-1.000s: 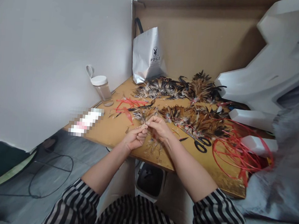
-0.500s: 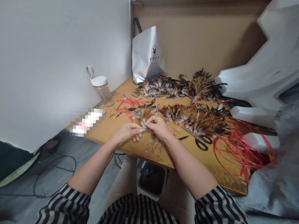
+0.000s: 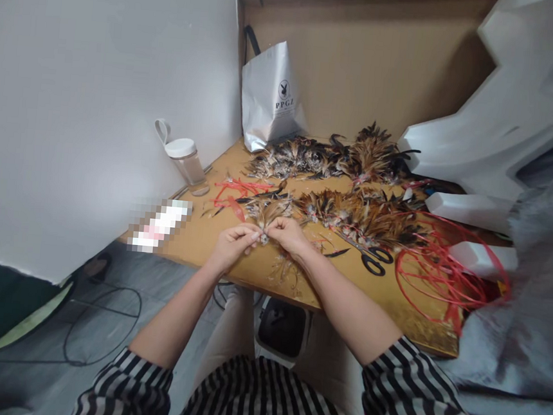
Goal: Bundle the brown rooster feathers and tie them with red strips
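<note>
A small bunch of brown feathers (image 3: 272, 209) is between my hands near the table's front edge, its pale quill ends toward me. My left hand (image 3: 237, 243) is closed in a pinch at the left of the quill ends. From the other side my right hand (image 3: 287, 235) pinches the same bunch, the two sets of fingertips nearly touching. What lies right under the fingertips is too small to make out. Just beyond, red plastic strips (image 3: 239, 191) and loose dark feathers lie on the table. A row of brown feather bunches (image 3: 362, 218) stretches off to the right.
Black-handled scissors (image 3: 373, 260) lie right of my right hand. A tangle of red strip (image 3: 445, 274) covers the table's right end. Farther back are more feather bunches (image 3: 304, 158), a silver bag (image 3: 271, 97) and a lidded cup (image 3: 188, 161). A bin (image 3: 282, 331) stands below the table edge.
My left hand has shifted slightly, its fingers now more curled beside the quill ends. My right hand keeps its pinch on the bunch. The view has tilted a little.
</note>
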Demonstrator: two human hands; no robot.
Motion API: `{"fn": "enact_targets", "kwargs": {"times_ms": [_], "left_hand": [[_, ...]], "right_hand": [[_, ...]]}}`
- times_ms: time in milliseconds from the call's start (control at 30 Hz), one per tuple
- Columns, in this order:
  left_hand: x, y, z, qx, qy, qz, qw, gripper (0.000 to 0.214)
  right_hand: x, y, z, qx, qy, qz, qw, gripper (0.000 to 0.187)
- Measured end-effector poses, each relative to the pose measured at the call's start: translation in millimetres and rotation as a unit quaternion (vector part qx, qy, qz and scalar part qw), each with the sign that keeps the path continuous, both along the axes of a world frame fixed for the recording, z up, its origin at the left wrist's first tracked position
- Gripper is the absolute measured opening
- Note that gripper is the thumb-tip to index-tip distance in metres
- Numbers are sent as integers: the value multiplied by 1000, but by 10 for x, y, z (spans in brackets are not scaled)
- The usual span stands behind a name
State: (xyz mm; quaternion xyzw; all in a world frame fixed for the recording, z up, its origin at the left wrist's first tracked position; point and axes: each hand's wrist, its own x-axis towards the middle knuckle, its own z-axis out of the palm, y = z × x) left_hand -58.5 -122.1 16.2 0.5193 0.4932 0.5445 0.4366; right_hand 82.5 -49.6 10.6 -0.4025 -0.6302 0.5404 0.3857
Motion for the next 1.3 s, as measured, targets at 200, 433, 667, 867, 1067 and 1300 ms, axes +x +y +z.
{"fn": "enact_targets", "kwargs": {"times_ms": [200, 433, 667, 867, 1067, 1300], "left_hand": [[-21, 6, -23, -27, 33, -45, 998, 30], [-101, 41, -129, -93, 42, -39, 994, 27], [-74, 71, -202, -123, 34, 5, 992, 26], [-30, 75, -223, -111, 84, 8, 990, 21], [-9, 64, -168, -124, 101, 16, 987, 20], [-25, 95, -193, -140, 90, 21, 986, 22]], "right_hand": [[16, 2, -26, -7, -20, 47, 999, 9], [73, 43, -75, 159, -152, 130, 967, 15], [116, 2, 18, 200, -243, 132, 940, 20], [38, -16, -8, 108, -138, 176, 969, 26], [114, 7, 116, 91, -119, 122, 981, 24], [303, 66, 200, 168, -262, 113, 944, 13]]}}
